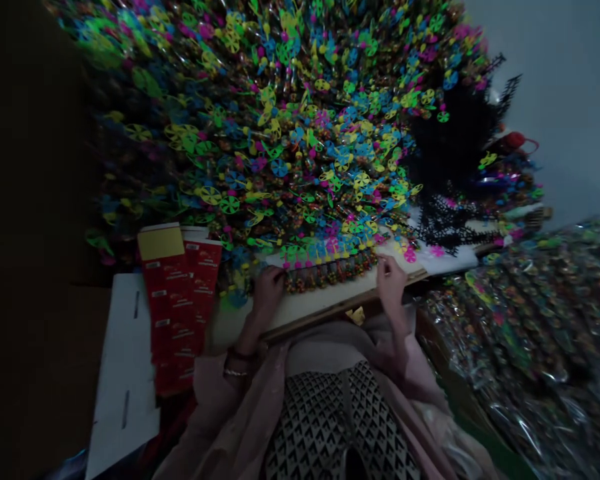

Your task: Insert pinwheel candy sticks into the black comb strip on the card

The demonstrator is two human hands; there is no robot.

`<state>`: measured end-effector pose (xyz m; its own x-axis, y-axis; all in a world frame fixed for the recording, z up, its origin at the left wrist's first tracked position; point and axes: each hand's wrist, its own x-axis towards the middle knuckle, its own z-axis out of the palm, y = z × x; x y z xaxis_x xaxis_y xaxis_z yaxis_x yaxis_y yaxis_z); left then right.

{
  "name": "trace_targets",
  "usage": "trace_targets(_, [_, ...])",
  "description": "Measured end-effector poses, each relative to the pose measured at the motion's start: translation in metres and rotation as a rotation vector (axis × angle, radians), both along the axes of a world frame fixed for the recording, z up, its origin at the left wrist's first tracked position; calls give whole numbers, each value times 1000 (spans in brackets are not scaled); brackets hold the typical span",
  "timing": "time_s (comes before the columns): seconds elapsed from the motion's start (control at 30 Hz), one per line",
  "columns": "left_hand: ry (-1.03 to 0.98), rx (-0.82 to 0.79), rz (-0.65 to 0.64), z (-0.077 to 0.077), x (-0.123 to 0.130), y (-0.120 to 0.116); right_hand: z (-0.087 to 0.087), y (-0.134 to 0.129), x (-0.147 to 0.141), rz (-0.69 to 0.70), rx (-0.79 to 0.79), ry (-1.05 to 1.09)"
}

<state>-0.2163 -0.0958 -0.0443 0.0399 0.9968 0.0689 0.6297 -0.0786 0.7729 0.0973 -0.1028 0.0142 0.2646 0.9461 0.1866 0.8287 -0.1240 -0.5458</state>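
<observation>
A row of small clear tubes with colourful candy-like beads inside (325,275) lies along a pale board (300,307). Pink, green, yellow and blue toy tops stick up from the tubes, and a thin black strip (307,268) runs across them. My left hand (269,288) is closed at the left end of this strip, fingertips pinched. At the right end, the fingers of my right hand (391,279) are pinched together too. The image is dark, so the exact grip of the fingertips is hard to see.
A large heap of similar filled tubes (280,133) rises behind the board. Black notched strips (450,147) lie in a pile at right. Red printed cards (180,313) and a white carton piece (123,373) are at left. Plastic-wrapped packs (520,333) lie at lower right.
</observation>
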Motion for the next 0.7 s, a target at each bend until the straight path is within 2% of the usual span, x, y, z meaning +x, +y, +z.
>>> trace_targets(0.07, [-9,-19,9,0,-6,3,-15,14,39,8,-23,62])
trace_targets(0.13, [-3,-28,3,0,-10,5,-31,31,60,142,-51,134])
trace_targets(0.2, [-2,-30,2,-1,-11,6,-42,47,67,273,-61,185])
trace_targets(0.3, [-20,-44,27,-2,-10,6,-47,67,66,334,-129,211])
trace_targets(0.4, [-22,-73,64,1,-8,7,-41,75,64,356,-210,227])
trace_targets(0.53, [-23,-113,75,8,-11,7,-27,67,63,405,-255,235])
trace_targets(0.63, [-69,-153,77,15,-16,6,-5,57,68,415,-250,248])
trace_targets(0.7, [-120,-183,82,20,-13,4,19,51,76,450,-212,240])
